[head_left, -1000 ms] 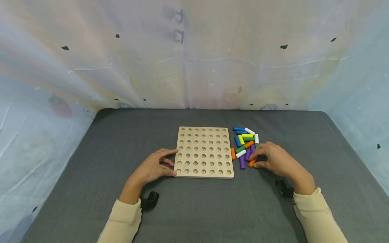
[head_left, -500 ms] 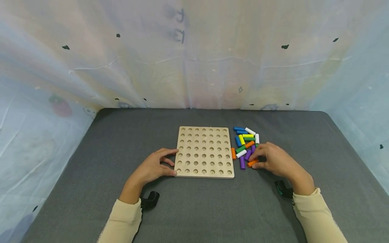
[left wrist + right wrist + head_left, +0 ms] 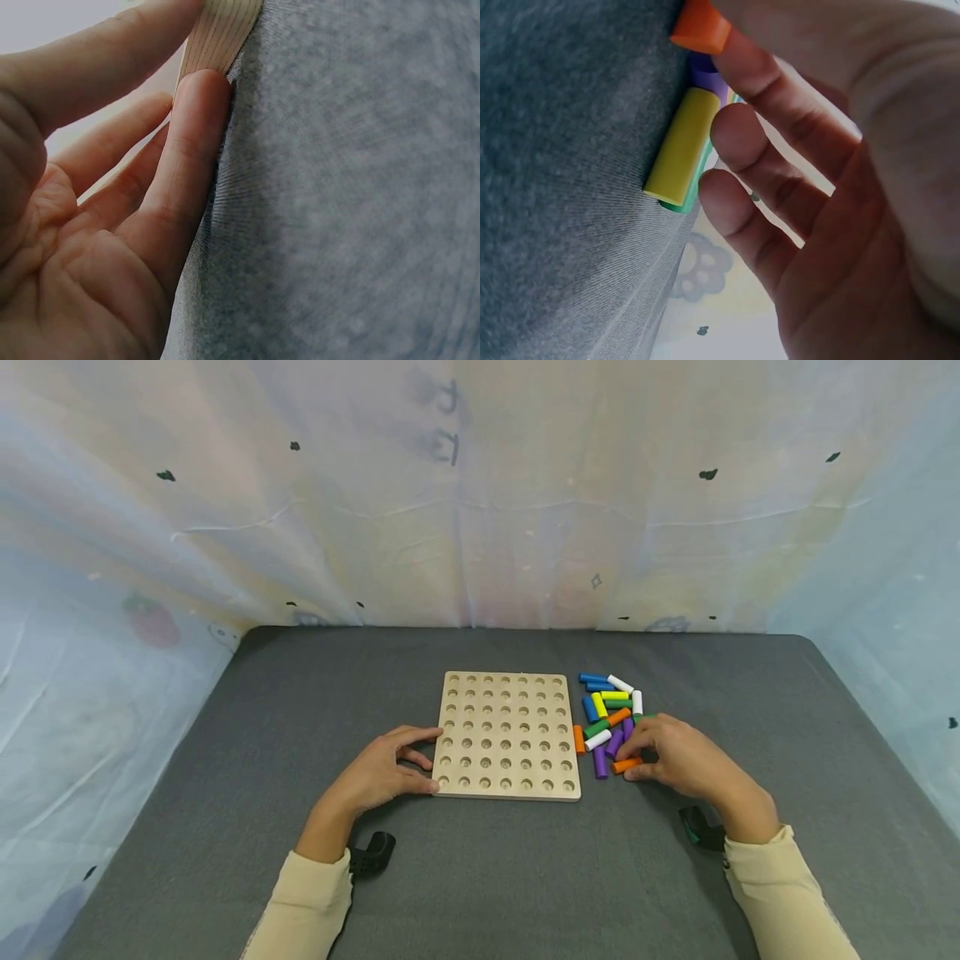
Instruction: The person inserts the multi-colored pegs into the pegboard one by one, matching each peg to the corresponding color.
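In the head view, a square wooden board (image 3: pixel 506 735) with rows of round holes lies on the table. My left hand (image 3: pixel 386 764) rests its thumb and fingertips against the board's left edge. The fingertips meet the wooden edge (image 3: pixel 217 37) in the left wrist view too. My right hand (image 3: pixel 675 756) pinches an orange peg (image 3: pixel 627 765) between thumb and index finger, low at the near side of a peg pile. In the right wrist view the same orange peg (image 3: pixel 700 28) shows by the thumb. A yellow peg (image 3: pixel 682 146) and a purple peg (image 3: pixel 705 71) lie beside the fingertips.
The pile right of the board mixes blue pegs (image 3: pixel 592 678), white pegs (image 3: pixel 597 740), green, yellow and purple pegs (image 3: pixel 601 763). Another orange peg (image 3: pixel 579 739) lies along the board's right edge. A patterned cloth (image 3: pixel 510 527) hangs behind the grey table (image 3: pixel 480 868).
The orange peg at my right fingertips has turned from slanted to nearly level across. The left hand and board stay in place, with the view shifting slightly.
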A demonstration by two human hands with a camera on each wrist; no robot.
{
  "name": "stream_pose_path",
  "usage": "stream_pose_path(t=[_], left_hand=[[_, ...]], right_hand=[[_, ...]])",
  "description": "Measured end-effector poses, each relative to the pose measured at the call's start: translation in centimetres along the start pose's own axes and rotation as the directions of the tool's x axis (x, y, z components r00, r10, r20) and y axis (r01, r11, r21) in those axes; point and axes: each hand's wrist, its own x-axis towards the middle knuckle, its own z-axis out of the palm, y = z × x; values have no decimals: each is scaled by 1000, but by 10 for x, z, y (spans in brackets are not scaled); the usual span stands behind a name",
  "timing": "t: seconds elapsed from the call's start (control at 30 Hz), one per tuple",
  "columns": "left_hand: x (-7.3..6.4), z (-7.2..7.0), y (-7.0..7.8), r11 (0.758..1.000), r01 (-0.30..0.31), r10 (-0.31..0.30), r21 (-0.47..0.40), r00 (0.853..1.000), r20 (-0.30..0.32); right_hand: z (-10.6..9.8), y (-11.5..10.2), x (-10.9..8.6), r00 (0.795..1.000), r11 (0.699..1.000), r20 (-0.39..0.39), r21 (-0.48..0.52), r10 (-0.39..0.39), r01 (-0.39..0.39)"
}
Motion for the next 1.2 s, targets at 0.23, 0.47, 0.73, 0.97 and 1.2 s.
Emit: stream_pose_path(t=[0.23, 0.47, 0.73, 0.97, 1.2], left_hand=[[-1, 1, -2, 1000, -5, 5, -5, 1000, 11], [-1, 1, -2, 1000, -11, 11, -9, 1000, 8], [-1, 0, -1, 1000, -14, 14, -5, 1000, 4], [-1, 0, 0, 1000, -12, 12, 2, 1000, 1], [0, 2, -2, 1000, -1, 1, -19, 1000, 5]], right_hand=[[2, -1, -3, 1000, 999, -11, 48, 19, -18], [-2, -4, -2, 999, 997, -34, 79, 17, -14], [-3, -5, 0, 999, 996, -45, 85, 23, -19], [-2, -4, 0, 998, 995, -66, 101, 17, -10], [0, -4, 1, 995, 995, -94, 102, 23, -13]])
